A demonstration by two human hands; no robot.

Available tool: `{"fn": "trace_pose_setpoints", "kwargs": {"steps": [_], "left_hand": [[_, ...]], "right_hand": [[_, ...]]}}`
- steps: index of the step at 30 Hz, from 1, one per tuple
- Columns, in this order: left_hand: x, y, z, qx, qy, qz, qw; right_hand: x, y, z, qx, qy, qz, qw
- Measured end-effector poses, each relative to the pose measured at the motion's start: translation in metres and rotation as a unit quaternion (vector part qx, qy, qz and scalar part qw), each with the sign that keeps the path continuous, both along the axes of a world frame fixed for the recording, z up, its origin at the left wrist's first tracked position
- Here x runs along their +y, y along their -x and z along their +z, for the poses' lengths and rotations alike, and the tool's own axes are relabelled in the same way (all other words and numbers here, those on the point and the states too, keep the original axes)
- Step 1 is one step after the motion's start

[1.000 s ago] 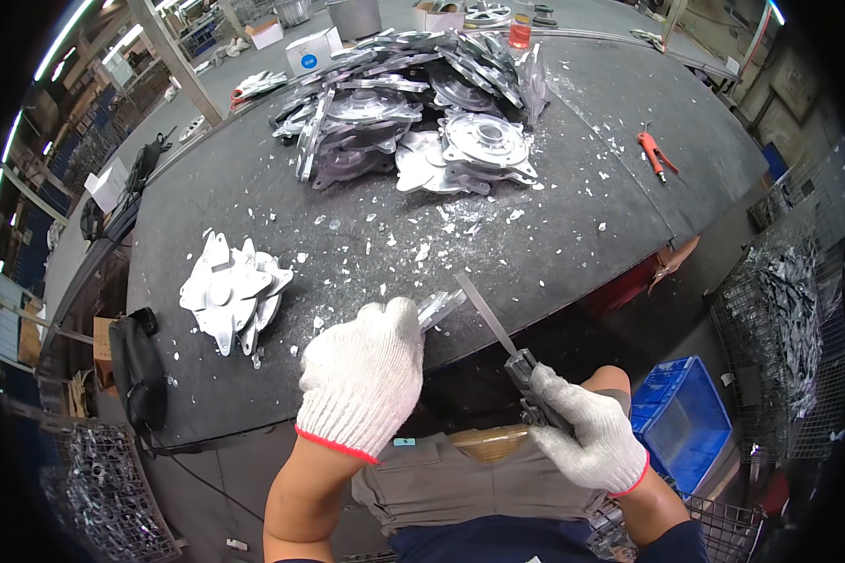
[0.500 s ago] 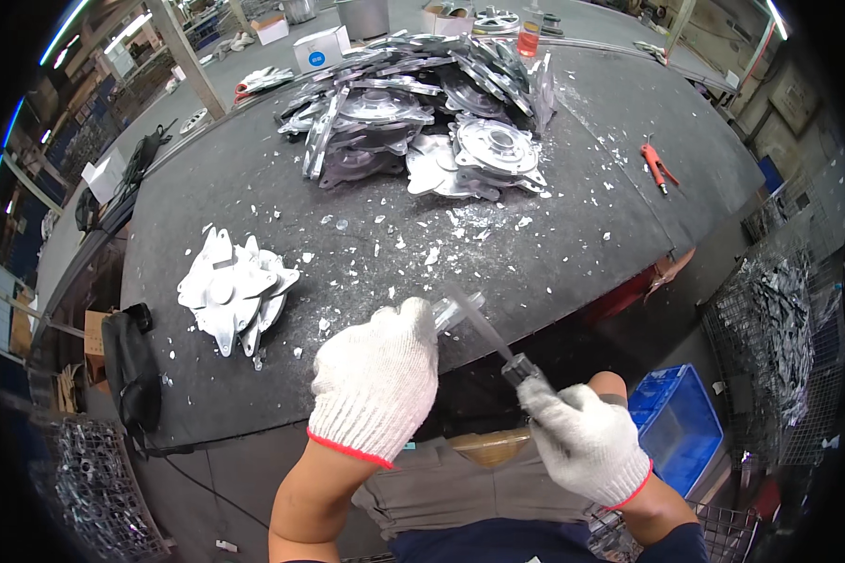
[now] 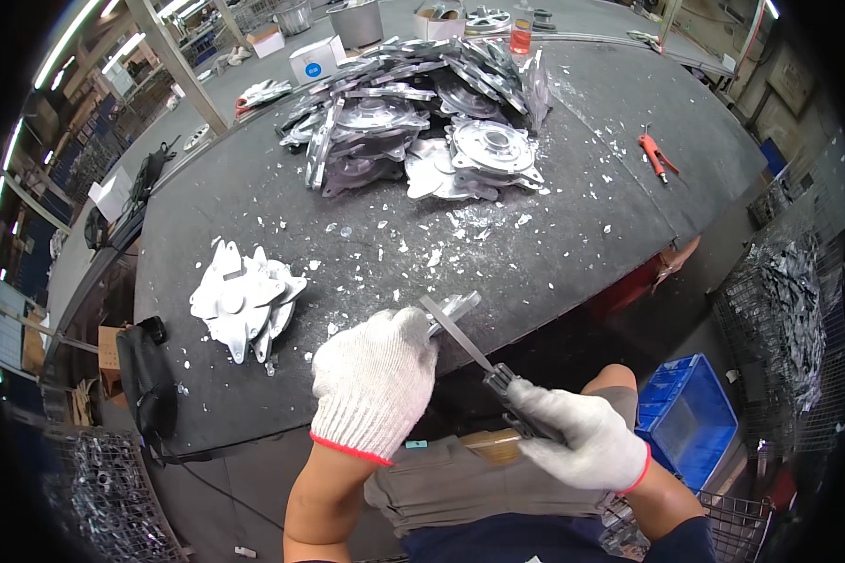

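Observation:
My left hand (image 3: 374, 380), in a white knitted glove with a red cuff, is closed around a silver metal casting (image 3: 460, 308) at the table's near edge. Most of that part is hidden behind the glove. In my gloved right hand (image 3: 582, 439) is a black-handled flat file (image 3: 468, 344), its narrow grey blade slanting up and left against the casting. To the left lies a small stack of flat, lobed silver castings (image 3: 244, 298). A large heap of similar castings (image 3: 380, 117) stands at the far middle of the table.
Metal flakes and chips litter the dark tabletop (image 3: 554, 253). A red-handled air blow gun (image 3: 654, 159) lies at the right. Below the table's edge are a blue bin (image 3: 690, 418) and wire baskets of metal scrap (image 3: 784, 328). A white box (image 3: 317, 60) sits behind the heap.
My right hand has moved slightly left and down, and the file's blade has shifted left along the casting. My left hand keeps its grip. The whole view has shifted slightly.

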State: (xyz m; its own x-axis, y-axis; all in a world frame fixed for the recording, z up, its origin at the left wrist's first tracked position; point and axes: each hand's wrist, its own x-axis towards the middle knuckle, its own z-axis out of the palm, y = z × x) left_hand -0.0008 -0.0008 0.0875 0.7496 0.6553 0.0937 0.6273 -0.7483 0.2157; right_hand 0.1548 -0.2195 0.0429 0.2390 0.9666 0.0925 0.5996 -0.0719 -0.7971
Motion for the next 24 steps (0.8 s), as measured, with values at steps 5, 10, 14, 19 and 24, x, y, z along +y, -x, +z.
{"fn": "trace_pose_setpoints", "kwargs": {"steps": [5,10,14,19,24], "left_hand": [[-0.011,0.014,0.008,-0.049,-0.060,-0.004,0.997],[-0.008,0.018,-0.010,-0.133,-0.019,-0.015,0.991],[-0.006,0.015,-0.007,-0.081,-0.004,-0.003,0.997],[-0.002,0.056,-0.052,-0.344,0.004,0.035,0.938],[0.005,0.042,-0.097,-0.415,0.265,0.035,0.870]], "right_hand": [[-0.005,-0.004,-0.004,0.107,-0.007,0.015,0.994],[-0.007,-0.009,-0.013,0.480,0.132,-0.009,0.867],[-0.007,-0.011,-0.024,0.567,0.104,0.003,0.817],[0.002,0.002,-0.040,0.313,-0.002,0.064,0.948],[0.001,0.003,-0.016,0.246,0.027,-0.018,0.969]]}}
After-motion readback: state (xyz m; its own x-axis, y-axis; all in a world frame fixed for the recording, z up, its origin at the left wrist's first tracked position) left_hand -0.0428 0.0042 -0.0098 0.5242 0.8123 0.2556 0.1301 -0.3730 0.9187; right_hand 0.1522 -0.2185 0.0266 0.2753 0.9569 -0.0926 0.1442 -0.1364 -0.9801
